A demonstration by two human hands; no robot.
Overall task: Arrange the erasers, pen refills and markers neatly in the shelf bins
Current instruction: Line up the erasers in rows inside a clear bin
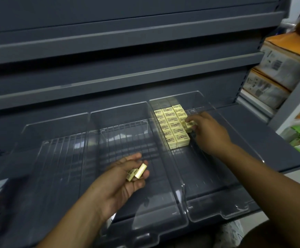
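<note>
Eraser (190, 124) is pinched by the right hand (210, 134) at the stacked block's (172, 128) edge, spares (136, 173) held in the left hand (122, 179); flush seating is needed next.

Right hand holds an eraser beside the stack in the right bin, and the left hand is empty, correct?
No. The head view shows the left hand holding loose erasers, not empty. The right hand holds an eraser beside the stack in the right bin.
</note>
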